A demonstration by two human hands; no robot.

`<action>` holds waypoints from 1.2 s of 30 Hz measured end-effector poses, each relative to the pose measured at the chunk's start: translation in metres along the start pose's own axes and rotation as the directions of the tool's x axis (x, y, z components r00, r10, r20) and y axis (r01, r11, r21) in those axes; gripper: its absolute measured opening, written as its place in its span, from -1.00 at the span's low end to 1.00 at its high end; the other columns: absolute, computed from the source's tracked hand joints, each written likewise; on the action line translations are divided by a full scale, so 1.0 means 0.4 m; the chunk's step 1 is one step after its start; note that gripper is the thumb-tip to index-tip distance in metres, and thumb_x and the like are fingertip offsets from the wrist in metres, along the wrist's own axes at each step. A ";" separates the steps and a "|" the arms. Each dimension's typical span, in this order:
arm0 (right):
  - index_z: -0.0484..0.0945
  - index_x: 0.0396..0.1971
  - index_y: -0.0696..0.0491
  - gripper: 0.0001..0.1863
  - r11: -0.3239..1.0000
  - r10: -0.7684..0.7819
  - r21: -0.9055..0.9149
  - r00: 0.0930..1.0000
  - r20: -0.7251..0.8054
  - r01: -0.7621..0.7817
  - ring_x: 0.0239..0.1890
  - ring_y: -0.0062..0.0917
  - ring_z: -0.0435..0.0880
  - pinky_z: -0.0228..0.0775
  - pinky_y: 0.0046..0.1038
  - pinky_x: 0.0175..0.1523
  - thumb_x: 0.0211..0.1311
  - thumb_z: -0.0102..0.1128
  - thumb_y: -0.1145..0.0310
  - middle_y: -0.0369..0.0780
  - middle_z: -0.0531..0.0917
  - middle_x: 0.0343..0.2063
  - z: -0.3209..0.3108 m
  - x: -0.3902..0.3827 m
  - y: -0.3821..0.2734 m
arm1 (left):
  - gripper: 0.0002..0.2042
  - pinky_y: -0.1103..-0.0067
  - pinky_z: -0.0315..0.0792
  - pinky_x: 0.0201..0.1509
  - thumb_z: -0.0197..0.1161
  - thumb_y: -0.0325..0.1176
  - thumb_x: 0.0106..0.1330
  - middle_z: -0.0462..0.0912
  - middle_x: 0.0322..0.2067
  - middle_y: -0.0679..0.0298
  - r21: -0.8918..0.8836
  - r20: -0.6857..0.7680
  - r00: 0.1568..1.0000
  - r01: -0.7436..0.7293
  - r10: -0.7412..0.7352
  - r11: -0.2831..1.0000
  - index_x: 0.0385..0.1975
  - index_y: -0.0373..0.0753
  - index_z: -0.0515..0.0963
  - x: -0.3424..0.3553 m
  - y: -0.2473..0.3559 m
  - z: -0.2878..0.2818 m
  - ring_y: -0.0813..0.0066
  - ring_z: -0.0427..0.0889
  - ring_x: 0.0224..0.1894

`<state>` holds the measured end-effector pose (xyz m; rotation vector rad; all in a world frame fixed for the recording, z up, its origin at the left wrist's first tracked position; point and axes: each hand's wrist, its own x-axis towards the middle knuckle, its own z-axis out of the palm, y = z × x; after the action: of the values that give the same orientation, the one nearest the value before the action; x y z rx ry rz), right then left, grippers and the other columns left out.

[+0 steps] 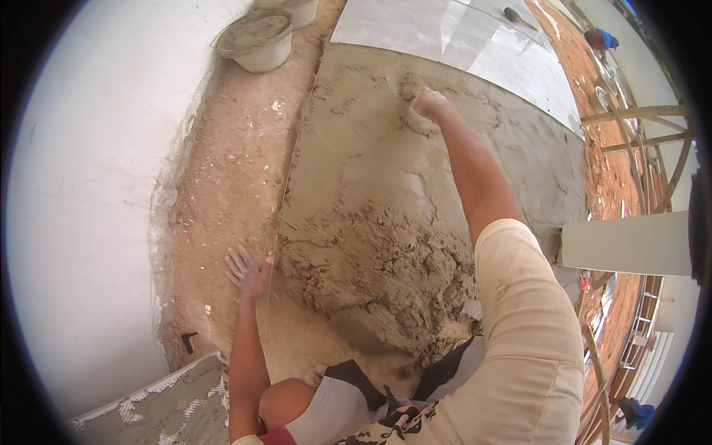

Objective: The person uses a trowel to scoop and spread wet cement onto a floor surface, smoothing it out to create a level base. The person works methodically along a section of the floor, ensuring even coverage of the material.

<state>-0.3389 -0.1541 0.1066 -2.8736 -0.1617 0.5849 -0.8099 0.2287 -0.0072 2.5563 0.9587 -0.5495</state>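
Note:
My right arm reaches far forward over a bed of wet grey mortar (356,156). My right hand (432,106) is closed low against its surface, around what appears to be a mortar-smeared trowel (391,80), mostly hidden. Wide strokes mark the far mortar, while a rough heap (378,267) rises nearer to me. My left hand (250,274) rests with spread fingers on the dirt strip (230,170), beside a thin taut string (277,245) along the mortar's left edge. My bent knee (288,403) is close to that arm.
A mortar-filled bucket (256,44) stands by the white wall (96,185). Beyond the bed lie large grey tiles (415,30) with a mallet (519,18). A mortar-backed tile (167,408) is at lower left. Right are a post (627,241), wooden poles (638,113) and another person (602,38).

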 end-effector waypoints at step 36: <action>0.57 -0.18 0.09 -0.47 0.916 -0.172 0.400 0.918 0.358 0.016 -0.53 -0.50 0.53 0.45 -0.36 -0.45 0.27 -0.01 -0.12 -0.22 0.55 -0.49 0.007 -0.140 0.177 | 0.05 -0.01 -0.59 0.51 0.02 0.35 0.33 -0.56 0.53 0.01 0.090 -0.030 1.000 -0.002 0.005 0.996 0.52 -0.18 -0.41 0.024 0.002 0.037 -0.02 -0.62 0.55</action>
<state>-0.3865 -0.2305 0.1093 -2.3248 -0.2166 1.0330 -0.8061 0.2265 -0.0240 2.6525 0.9602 -0.5661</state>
